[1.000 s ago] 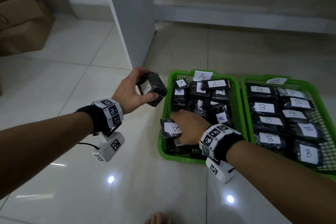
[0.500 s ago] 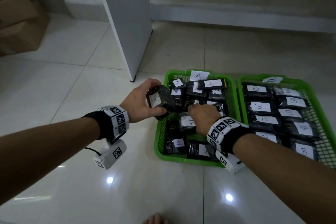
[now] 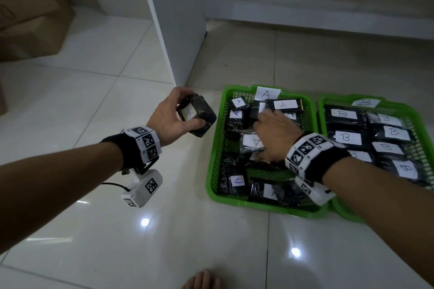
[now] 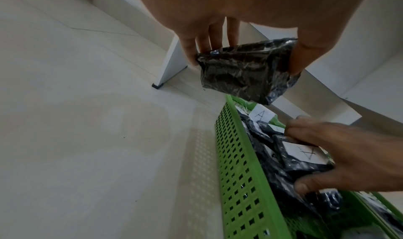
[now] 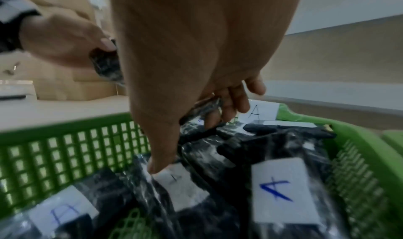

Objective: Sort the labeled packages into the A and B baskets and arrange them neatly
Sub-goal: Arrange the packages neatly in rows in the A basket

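Observation:
Two green baskets stand side by side on the floor. The A basket (image 3: 215, 159) holds several black packages with white A labels, and the B basket (image 3: 345, 214) holds rows of B-labelled ones. My left hand (image 3: 173, 115) grips a black labelled package (image 3: 199, 117) in the air just left of the A basket's far corner, seen from below as the same package (image 4: 246, 70). My right hand (image 3: 274, 138) reaches into the middle of the A basket. Its thumb (image 5: 159, 163) and curled fingers hold an A package (image 3: 252, 143), also visible as package (image 4: 303, 154).
A white cabinet panel (image 3: 178, 19) stands on the tiles just behind the left hand. Cardboard boxes (image 3: 30, 19) sit at the far left. A bare toe (image 3: 202, 280) shows at the bottom edge. Glossy white floor tiles (image 3: 94, 230) lie left of the baskets.
My right hand has carried an A package from the basket's near left corner to its middle. The left hand still holds its package beside the basket's left rim.

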